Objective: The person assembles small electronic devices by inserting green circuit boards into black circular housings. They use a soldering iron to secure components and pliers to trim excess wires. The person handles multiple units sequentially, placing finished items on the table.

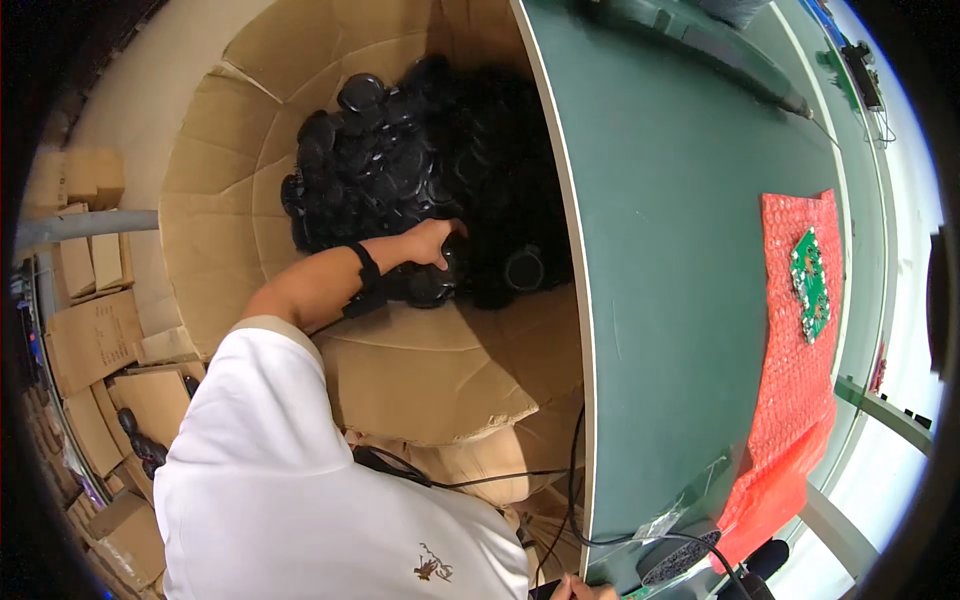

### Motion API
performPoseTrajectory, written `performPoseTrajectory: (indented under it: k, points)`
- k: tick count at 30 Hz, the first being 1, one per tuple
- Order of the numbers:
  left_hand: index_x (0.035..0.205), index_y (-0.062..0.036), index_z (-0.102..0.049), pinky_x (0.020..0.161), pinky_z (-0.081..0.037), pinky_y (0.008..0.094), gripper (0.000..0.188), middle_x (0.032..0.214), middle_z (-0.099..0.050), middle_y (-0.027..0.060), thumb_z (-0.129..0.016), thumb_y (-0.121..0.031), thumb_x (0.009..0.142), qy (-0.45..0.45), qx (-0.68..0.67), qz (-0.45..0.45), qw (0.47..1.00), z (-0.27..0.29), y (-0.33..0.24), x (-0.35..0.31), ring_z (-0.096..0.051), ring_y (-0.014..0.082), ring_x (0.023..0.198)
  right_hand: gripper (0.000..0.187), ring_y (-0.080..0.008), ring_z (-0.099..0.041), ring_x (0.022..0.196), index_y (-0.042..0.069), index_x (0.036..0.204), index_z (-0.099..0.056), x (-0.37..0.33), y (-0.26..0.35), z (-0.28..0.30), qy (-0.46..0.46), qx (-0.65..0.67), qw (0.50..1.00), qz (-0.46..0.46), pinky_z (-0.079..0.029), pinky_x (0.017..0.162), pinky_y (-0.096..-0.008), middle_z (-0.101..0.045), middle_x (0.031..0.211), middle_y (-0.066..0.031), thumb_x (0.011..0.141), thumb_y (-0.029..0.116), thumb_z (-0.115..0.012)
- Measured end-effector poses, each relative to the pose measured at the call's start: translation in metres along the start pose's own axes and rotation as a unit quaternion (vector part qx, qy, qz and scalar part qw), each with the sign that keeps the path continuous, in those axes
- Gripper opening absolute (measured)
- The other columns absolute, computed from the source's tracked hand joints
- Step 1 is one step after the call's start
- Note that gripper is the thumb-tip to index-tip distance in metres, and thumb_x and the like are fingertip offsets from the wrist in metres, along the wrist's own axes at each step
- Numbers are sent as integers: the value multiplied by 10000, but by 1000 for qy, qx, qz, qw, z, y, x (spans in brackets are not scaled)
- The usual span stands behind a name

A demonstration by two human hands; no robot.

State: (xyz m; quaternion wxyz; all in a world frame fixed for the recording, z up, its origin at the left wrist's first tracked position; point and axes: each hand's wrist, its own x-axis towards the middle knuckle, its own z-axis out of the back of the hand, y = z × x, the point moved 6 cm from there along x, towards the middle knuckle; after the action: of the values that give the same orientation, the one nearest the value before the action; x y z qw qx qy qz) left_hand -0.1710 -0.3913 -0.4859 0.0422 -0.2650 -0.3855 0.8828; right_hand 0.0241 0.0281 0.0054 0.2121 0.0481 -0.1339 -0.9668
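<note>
Stretching along the right side of the left hand (430,242), a green table (670,250) with a pale edge stands well apart from it. Around the hand, and below it, curves a big cardboard box (215,180) with creased brown walls. A white shirt (300,480) fills the space behind the hand, toward the lower edge. Far to the hand's left, beyond the box wall, lie more cardboard boxes (95,340). Right at the hand and mostly ahead of it is a heap of black round pieces (385,150), inside the box and partly in deep shadow. Well to the hand's right, a long strip of red bubble wrap (785,420) rests on the table, with a green circuit board (810,285) lying on its upper part. The right hand (583,590) shows only in part, behind the left one near the table's edge; how its fingers stand I cannot tell. A black band (367,265) circles the left wrist. The left thumb and fingers bend over a black piece (450,268) on the heap's near side; whether they are clamped on it I cannot tell.
</note>
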Motion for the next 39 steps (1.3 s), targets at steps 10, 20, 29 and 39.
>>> performPoseTrajectory:
  k: [10,20,29,39]
  points:
    - [1428,-99,-506,886,-589,356,822,1174,-692,98,-881,70,716,99,-367,-17,925,201,-142,-140,-682,174,1030,184,-307,-572,533,118,896,-696,-13,4,-2,-89,21,996,2,-442,470,-424,-587,666,-82,850,98,-873]
    - [1449,-34,-511,1005,-573,383,744,1251,-682,129,-869,41,801,-12,-464,-221,858,250,-416,-149,-673,219,1140,170,-241,-592,536,169,802,-731,-33,-15,-14,-157,39,987,-26,-448,487,-384,-547,671,-30,755,157,-894]
    - [1334,-87,-660,1095,-479,411,525,1345,-702,155,-801,-391,929,-295,-160,-284,898,185,-488,-53,-637,278,1285,133,-210,-603,540,116,832,-755,-41,-17,-3,-245,98,965,7,-466,503,-343,-578,681,-33,781,109,-878]
    - [1450,-80,-484,1013,-491,308,556,1288,-584,43,-694,-19,938,42,-249,-425,869,109,-577,-196,-577,136,1193,285,-136,-646,655,-7,1217,-668,-58,-46,-3,-318,416,842,-129,-528,601,-273,-693,891,-86,953,51,-758]
